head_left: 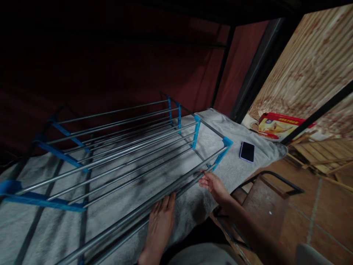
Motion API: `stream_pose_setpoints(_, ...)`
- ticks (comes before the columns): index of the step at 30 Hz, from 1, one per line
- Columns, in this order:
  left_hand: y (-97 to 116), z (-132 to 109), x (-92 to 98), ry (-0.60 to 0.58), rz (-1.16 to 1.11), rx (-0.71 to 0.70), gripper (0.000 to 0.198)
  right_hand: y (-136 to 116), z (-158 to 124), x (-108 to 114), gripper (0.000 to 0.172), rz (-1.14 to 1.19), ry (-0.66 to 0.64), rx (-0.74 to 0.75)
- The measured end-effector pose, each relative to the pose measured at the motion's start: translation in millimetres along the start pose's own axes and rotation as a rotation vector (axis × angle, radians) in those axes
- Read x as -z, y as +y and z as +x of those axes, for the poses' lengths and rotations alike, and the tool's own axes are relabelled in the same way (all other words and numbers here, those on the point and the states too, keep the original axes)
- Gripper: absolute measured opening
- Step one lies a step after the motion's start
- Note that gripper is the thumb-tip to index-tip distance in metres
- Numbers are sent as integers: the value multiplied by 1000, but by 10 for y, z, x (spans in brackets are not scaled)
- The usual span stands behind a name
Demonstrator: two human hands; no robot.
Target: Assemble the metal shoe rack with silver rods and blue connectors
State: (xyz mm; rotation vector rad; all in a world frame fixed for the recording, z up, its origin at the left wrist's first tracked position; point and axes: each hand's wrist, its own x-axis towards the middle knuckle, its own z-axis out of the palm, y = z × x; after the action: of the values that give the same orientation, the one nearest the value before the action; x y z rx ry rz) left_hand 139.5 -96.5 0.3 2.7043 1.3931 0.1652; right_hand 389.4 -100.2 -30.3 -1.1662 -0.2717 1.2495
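Note:
A rack of grey metal tubes with blue plastic brackets (197,131) lies on a grey cloth (217,127). My left hand (162,217) rests against the rack's near tubes with its fingers laid close together over them. Farther right, near the right-hand blue corner bracket, my right hand (211,184) has its fingers closed around the end part of a near lower tube. Its fingertips touch that tube just left of the bracket's lower end.
A phone (247,152) lies on the cloth right of the rack. Beyond the cloth are a red and yellow box (281,126), a wooden slatted piece (325,154) and a chair (264,200) on the tiled floor. Dark metal posts frame the surface.

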Motion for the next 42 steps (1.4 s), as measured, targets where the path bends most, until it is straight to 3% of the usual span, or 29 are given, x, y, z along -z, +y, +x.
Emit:
stream_pose_setpoints(4,21,4,-72,-20,-3,24,58,279,-176,-44,40,-125,-57,-112)
stream_pose_setpoints(8,85,-22,-182,-65,-80,66,58,512,-422,-20,44,-313,-217,-214)
stream_pose_setpoints(11,154,-43,-205,-33,-170,64,51,427,-569,18,40,-484,-342,-191)
stream_pose_setpoints(15,164,-45,-206,17,-220,51,36,110,-583,-54,35,-635,-466,-123)
stream_pose_setpoints(19,174,-73,-197,75,-193,37,34,-36,-507,-262,34,-613,-456,-43)
stream_pose_setpoints(23,191,-182,-178,165,-164,42,35,56,-420,-566,36,-667,-522,61)
stream_pose_setpoints(27,80,-575,-252,259,-206,109,41,289,-427,-800,36,-835,-654,187)
stream_pose_setpoints(31,-216,-1284,-396,406,-226,255,36,645,-614,-919,29,-1024,-834,397)
stream_pose_setpoints(36,-713,-2039,-429,685,-313,739,31,1142,-951,-1177,35,-1242,-1193,796)
stream_pose_setpoints(39,-969,-2175,-364,841,-434,976,31,1391,-1106,-1371,45,-1442,-1299,979)
stream_pose_setpoints(42,-1131,-2098,-286,903,-530,1003,34,1593,-1201,-1525,53,-1614,-1300,1082)
